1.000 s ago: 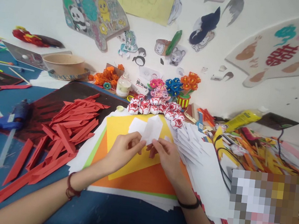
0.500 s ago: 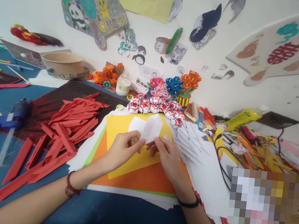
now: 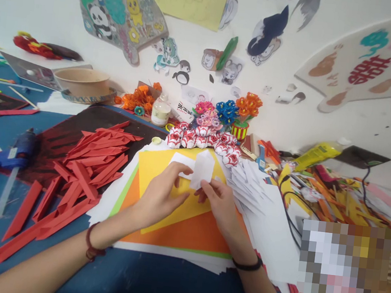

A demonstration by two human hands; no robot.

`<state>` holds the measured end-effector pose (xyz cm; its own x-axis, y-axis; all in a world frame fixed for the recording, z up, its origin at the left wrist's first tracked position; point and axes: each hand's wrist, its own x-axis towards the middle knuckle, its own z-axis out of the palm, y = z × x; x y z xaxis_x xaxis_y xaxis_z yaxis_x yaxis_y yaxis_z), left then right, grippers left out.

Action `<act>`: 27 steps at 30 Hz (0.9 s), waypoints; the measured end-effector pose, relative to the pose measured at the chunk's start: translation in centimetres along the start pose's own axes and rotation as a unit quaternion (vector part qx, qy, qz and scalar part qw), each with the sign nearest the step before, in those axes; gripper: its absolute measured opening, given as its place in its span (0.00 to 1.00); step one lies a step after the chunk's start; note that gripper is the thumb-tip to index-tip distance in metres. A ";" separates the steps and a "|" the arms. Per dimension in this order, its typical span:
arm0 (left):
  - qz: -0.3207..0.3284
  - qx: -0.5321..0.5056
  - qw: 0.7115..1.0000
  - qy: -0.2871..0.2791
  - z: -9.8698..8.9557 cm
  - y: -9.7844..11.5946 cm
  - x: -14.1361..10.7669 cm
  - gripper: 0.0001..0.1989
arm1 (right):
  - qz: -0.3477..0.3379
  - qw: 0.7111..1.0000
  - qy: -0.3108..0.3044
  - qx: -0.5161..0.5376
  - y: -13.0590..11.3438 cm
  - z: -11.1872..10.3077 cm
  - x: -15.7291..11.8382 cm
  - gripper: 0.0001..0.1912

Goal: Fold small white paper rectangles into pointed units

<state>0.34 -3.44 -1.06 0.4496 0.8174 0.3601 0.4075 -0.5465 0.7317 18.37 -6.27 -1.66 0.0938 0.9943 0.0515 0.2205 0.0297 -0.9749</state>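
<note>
A small piece of white paper (image 3: 203, 168), which looks folded, is pinched at its lower edge by my right hand (image 3: 218, 197). Just left of it, my left hand (image 3: 166, 188) hangs with thumb and fingers apart, holding nothing. Beneath both hands lies a yellow sheet (image 3: 149, 207), turned at an angle on an orange sheet (image 3: 185, 232). More white paper (image 3: 180, 158) rests on the yellow sheet, partly covered by my left fingers.
Folded red paper strips (image 3: 82, 176) are heaped on the left, beside a blue glue gun (image 3: 10, 158). Folded white strips (image 3: 247, 185) lie to the right. Red-and-white paper pieces (image 3: 201, 140) stand behind the sheets, near a glass jar (image 3: 161, 112). A black cable (image 3: 288, 218) runs farther right.
My left hand has let go of the white paper and opened, shifting slightly left. The paper stays in my right hand and has turned a little more upright.
</note>
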 end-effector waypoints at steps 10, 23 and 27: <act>0.221 0.191 0.956 0.006 -1.0 -0.7 0.0 0.09 | -0.008 1.000 -0.008 -0.018 -0.3 -0.1 0.0 0.17; 0.225 0.151 0.963 0.015 -1.5 -0.8 0.5 0.08 | -0.009 0.998 -0.029 0.046 -0.3 -0.2 0.0 0.13; 0.226 0.131 0.964 0.039 -1.9 -0.5 0.8 0.06 | -0.006 0.996 -0.033 0.079 -0.3 -0.3 0.0 0.13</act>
<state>-1.04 -2.17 -0.03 0.5716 0.4907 0.6577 0.3761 -0.8690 0.3215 18.62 -6.34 -1.28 0.0262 0.9982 0.0541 0.0656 0.0523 -0.9965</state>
